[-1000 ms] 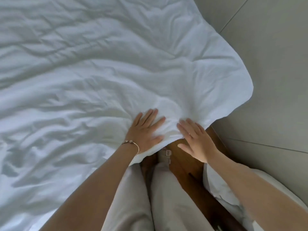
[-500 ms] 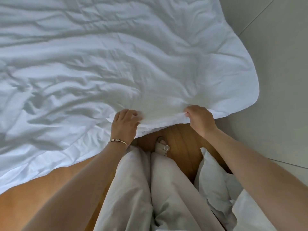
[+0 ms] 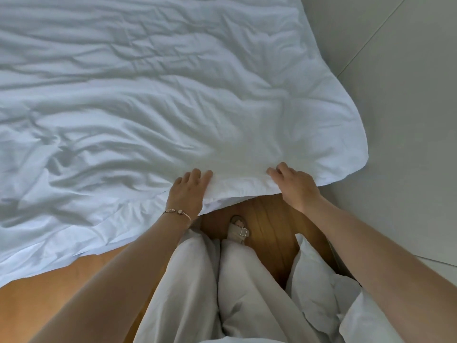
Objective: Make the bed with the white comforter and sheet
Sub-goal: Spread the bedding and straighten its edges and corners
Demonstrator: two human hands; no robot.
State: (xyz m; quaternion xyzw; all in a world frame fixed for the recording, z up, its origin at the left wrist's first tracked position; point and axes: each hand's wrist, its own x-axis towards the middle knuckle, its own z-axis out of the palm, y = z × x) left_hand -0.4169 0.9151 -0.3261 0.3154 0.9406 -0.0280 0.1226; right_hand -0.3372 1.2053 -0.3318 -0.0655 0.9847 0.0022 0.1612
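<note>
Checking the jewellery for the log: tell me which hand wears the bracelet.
The left hand: a thin bracelet circles its wrist. The right hand has a bare wrist. Both grip the near edge of the white comforter.

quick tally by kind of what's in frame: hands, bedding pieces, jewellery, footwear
Hands: 2, left hand and right hand, both gripping the comforter edge
Bedding: 2, white comforter, pillow on the floor
Jewellery: 1, bracelet
Footwear: 1, sandal
Total: 6
</note>
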